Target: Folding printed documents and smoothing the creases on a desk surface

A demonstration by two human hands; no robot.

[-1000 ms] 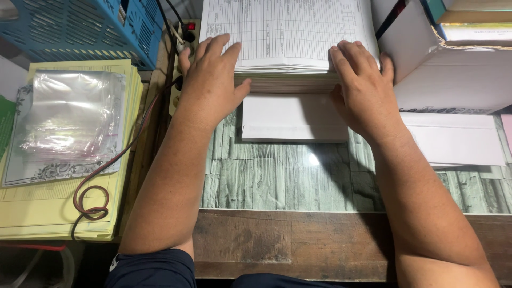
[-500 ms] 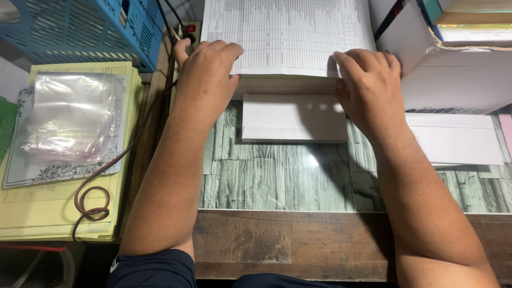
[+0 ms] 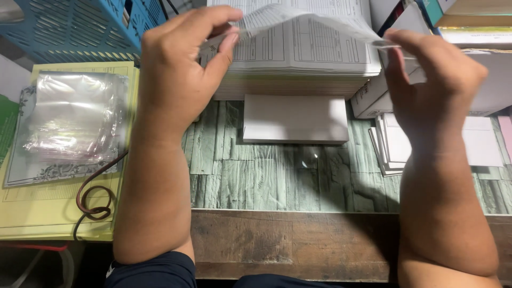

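the left hand (image 3: 181, 69) and right hand (image 3: 432, 80) each pinch one end of a printed sheet (image 3: 298, 21), fingers clamped on it, holding it lifted just above the paper stack (image 3: 298, 64). its long axis runs left to right, sagging midway. below lies a white block (image 3: 296, 118) on the green plank tabletop (image 3: 277, 176), with plastic sleeves (image 3: 69, 117) and a blue basket (image 3: 69, 26) at the left.

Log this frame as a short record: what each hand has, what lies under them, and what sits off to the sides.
left hand: pinches the left edge of a printed sheet, lifted off the stack
right hand: pinches the sheet's right edge
paper stack: printed forms, under the raised sheet
white card pile: flat on the table, in front of the stack
table: green plank pattern, wooden front edge
left side: clear plastic bags on yellow paper; blue basket
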